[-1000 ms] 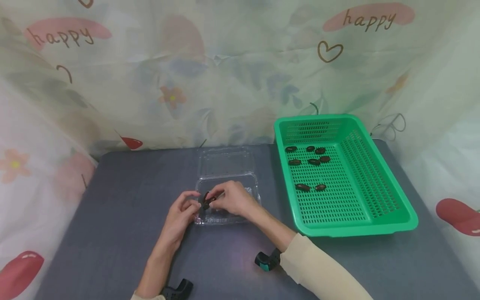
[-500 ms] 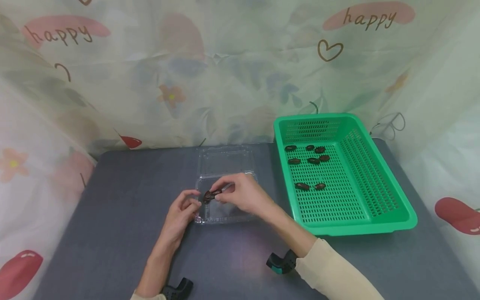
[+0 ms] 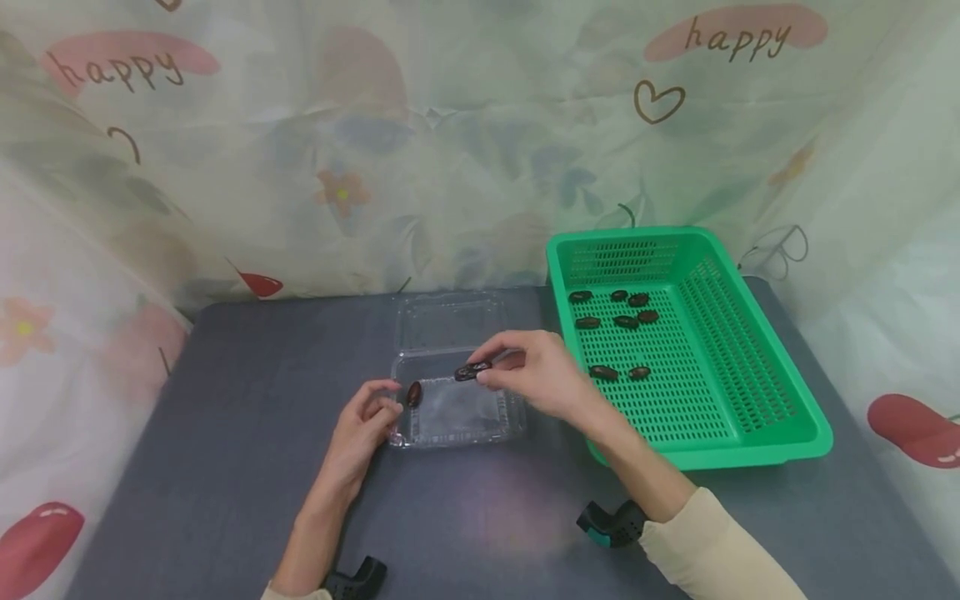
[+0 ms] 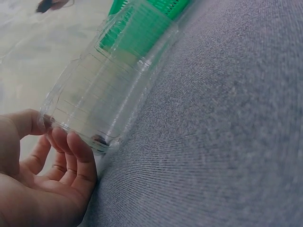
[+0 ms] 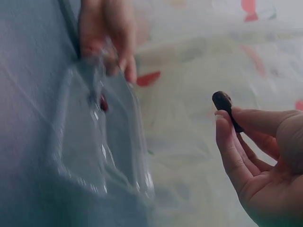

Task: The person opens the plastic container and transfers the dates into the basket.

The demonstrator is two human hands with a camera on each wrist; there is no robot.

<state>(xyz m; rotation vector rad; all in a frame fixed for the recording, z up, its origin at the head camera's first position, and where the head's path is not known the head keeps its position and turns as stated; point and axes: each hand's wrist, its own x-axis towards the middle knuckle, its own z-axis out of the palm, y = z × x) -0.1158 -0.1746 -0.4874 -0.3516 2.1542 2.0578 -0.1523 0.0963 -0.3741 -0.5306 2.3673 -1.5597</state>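
Note:
My right hand (image 3: 543,375) pinches a dark, glossy brown date (image 3: 471,372) between thumb and fingertips, raised above the right part of a clear plastic clamshell box (image 3: 457,437). In the right wrist view that date (image 5: 222,100) sticks out past the fingertips. The box stands with its lid (image 3: 452,323) folded back towards the wall. My left hand (image 3: 362,427) grips the box's left edge with curled fingers, as the left wrist view also shows. Just inside that edge lies another dark brown date (image 3: 415,394).
To the right, a green perforated basket (image 3: 712,460) holds several dark dates (image 3: 603,373) spread on the left part of its floor. A grey cloth covers the table (image 3: 247,433). A patterned curtain (image 3: 450,192) hangs behind it.
The right hand has moved right and up, away from the left hand, carrying one date. The other date now shows alone inside the box. The left hand stays at the box edge.

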